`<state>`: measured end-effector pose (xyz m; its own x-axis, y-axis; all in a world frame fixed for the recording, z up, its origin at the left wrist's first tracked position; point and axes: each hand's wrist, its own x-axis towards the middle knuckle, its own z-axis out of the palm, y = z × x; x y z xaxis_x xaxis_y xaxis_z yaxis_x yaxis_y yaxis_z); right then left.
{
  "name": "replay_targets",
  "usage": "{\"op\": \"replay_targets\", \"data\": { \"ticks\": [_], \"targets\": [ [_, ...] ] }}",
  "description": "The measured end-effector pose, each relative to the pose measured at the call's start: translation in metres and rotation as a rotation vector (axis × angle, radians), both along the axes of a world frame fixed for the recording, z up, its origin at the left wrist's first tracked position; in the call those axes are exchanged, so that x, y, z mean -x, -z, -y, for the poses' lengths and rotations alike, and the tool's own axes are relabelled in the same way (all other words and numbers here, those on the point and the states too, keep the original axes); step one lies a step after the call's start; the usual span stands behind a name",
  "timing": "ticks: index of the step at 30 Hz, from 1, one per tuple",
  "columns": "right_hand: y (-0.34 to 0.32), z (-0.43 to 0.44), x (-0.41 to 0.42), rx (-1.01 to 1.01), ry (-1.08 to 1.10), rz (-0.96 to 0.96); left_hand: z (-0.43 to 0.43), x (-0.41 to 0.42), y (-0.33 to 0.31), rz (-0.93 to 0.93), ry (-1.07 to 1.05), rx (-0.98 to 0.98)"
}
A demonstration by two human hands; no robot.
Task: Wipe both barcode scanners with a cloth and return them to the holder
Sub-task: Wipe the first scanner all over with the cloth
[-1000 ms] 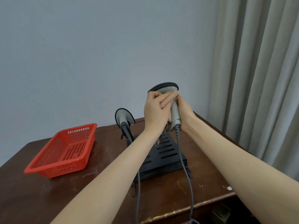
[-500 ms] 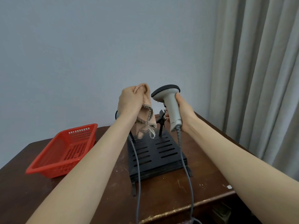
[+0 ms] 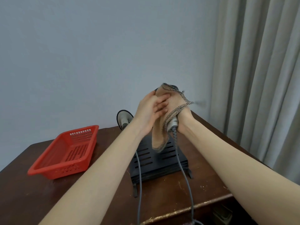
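Note:
My right hand (image 3: 184, 118) grips the handle of a grey barcode scanner (image 3: 172, 125), held upright above the black slotted holder (image 3: 162, 161). A tan cloth (image 3: 159, 133) with a checked border is draped over the scanner's head and hides most of it. My left hand (image 3: 151, 111) holds the cloth against the scanner, fingers curled into the fabric. The second scanner (image 3: 124, 120) stands at the back left of the holder, partly hidden behind my left forearm. Both scanners' grey cables (image 3: 183, 172) run forward off the table edge.
A red perforated plastic basket (image 3: 65, 153) sits on the left of the dark wooden table (image 3: 24, 192). A grey wall stands behind, and a grey curtain (image 3: 259, 70) hangs at the right. The table's front edge is near the frame's bottom.
My left hand had pulled the cloth away to the left of the scanner; now it has brought the cloth back over the scanner's head. My right hand has kept its grip on the handle.

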<state>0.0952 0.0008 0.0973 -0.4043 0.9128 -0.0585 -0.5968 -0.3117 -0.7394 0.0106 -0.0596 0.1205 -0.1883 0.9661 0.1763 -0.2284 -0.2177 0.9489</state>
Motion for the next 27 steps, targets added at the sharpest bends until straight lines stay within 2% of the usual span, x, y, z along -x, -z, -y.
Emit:
{"op": "replay_targets", "data": {
  "ticks": [3,6,9,13,18,21,27],
  "targets": [
    [0.006,-0.001,-0.002,0.106,-0.08,-0.167,-0.004,-0.007,0.016,-0.277,-0.195,-0.13],
    [0.01,0.004,-0.005,-0.008,-0.135,-0.123,-0.009,-0.008,0.022,-0.464,-0.425,-0.179],
    [0.006,0.01,-0.007,-0.068,-0.181,-0.094,-0.012,-0.015,0.019,-0.448,-0.512,-0.147],
    [0.01,0.005,-0.009,-0.081,-0.174,-0.12,-0.015,-0.02,0.022,-0.378,-0.492,-0.092],
    [0.015,0.0,-0.007,-0.035,-0.197,-0.271,-0.002,-0.028,0.037,-0.465,-0.436,-0.124],
    [0.02,0.004,-0.007,-0.023,-0.17,-0.21,-0.001,-0.029,0.042,-0.476,-0.422,-0.133],
    [0.011,0.011,-0.005,-0.05,-0.111,-0.198,-0.015,-0.027,0.027,-0.304,-0.48,-0.085]
  ]
}}
